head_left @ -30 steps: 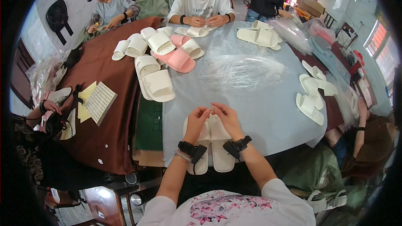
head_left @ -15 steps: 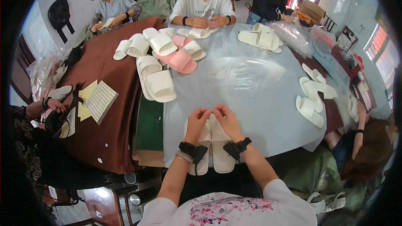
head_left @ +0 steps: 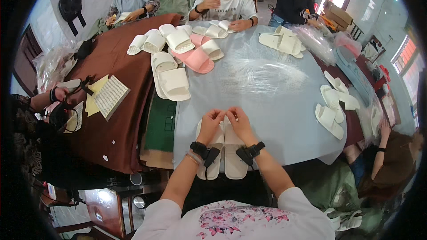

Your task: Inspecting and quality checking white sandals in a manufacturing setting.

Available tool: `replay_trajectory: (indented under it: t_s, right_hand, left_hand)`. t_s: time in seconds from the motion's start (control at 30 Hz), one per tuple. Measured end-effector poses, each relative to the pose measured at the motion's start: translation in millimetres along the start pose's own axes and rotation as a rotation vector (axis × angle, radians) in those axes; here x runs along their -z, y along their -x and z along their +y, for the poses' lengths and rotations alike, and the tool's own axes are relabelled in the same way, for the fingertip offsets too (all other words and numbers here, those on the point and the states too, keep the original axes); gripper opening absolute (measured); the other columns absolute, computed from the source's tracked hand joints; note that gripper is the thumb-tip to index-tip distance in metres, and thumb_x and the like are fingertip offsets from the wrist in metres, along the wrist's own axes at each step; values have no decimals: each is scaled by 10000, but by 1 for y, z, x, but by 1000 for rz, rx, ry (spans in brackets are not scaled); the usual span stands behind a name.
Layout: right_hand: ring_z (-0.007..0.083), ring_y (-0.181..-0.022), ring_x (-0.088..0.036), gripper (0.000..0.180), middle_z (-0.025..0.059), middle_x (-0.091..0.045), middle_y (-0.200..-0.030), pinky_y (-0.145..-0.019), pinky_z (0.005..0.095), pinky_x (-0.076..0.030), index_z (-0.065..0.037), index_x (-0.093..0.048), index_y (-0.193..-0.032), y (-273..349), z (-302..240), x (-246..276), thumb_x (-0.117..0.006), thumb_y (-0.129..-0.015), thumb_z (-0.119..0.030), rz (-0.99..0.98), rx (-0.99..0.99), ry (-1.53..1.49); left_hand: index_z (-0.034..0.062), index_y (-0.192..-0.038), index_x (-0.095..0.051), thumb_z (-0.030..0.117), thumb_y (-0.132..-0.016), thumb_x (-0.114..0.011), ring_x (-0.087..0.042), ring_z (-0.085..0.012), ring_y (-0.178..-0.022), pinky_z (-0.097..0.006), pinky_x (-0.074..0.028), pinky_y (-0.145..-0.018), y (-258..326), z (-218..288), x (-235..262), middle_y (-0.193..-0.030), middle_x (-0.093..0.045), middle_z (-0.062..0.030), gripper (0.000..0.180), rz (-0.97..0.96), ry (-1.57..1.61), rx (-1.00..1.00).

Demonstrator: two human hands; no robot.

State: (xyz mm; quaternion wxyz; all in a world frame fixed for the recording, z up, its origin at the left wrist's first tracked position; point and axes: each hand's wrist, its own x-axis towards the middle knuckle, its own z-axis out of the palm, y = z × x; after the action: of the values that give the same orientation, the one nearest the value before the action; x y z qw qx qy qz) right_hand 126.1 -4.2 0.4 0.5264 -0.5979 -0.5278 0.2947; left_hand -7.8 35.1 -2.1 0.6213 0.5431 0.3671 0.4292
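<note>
A pair of white slippers [head_left: 232, 160] lies side by side on the grey-blue table cover [head_left: 275, 106] right in front of me, toes pointing away. My left hand [head_left: 210, 123] pinches the far end of the left slipper. My right hand [head_left: 240, 122] grips the far end of the right slipper, close beside the left hand. Both wrists wear black bands. What the fingertips pinch between them is too small to make out.
More white slippers [head_left: 171, 80] and a pink slipper [head_left: 195, 60] lie mid-table, other pairs at the far side [head_left: 282, 42] and right edge [head_left: 331, 106]. Clear plastic bags [head_left: 267, 73] lie ahead. Several people sit around; a brown cloth [head_left: 115, 106] covers the left, with a pad [head_left: 111, 95].
My hands stay at the slippers' far ends with only slight finger movement. The person at the far side has shifted their hands a little.
</note>
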Motion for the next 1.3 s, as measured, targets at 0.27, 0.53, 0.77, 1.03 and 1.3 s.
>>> replay_trajectory:
  t_s: [0.27,0.53,0.77,1.03,1.3]
  right_hand:
    - [89,-663,-406,171,-47,-390,-761,-574,196,-356,-98,-497,-942,32,-82,106,-538,-903,-259,39,75,-1018]
    - [85,-614,-388,153,-39,-379,-717,-539,200,-331,-103,-473,-862,141,-245,229,-534,-903,-237,-509,1000,-831]
    - [82,-570,-372,174,-32,-369,-678,-508,204,-308,-107,-452,-792,169,-290,209,-530,-902,-218,-823,1285,-689]
    - [78,-521,-354,229,-24,-358,-635,-472,208,-283,-112,-428,-712,181,-293,209,-525,-902,-195,-880,1371,-684]
    - [74,-472,-336,299,-16,-346,-591,-437,213,-257,-117,-404,-633,174,-284,213,-521,-902,-173,-948,1402,-691]
  left_hand:
    - [56,-845,-587,177,-862,-600,-423,-39,-649,-189,-356,-594,-2,3,-7,-718,-503,53,123,30,133,6]
    - [64,-852,-588,150,-866,-593,-390,-27,-598,-171,-323,-549,-2,6,-9,-689,-478,54,88,30,213,36]
    - [50,-861,-583,147,-870,-591,-377,-27,-574,-164,-298,-517,0,10,-9,-677,-467,50,97,27,251,49]
    - [55,-861,-577,141,-874,-584,-370,-27,-565,-167,-288,-506,0,10,-7,-679,-461,48,88,3,268,45]
    - [59,-861,-574,123,-874,-579,-375,-32,-581,-172,-304,-524,2,12,-8,-682,-468,55,65,-6,291,33]
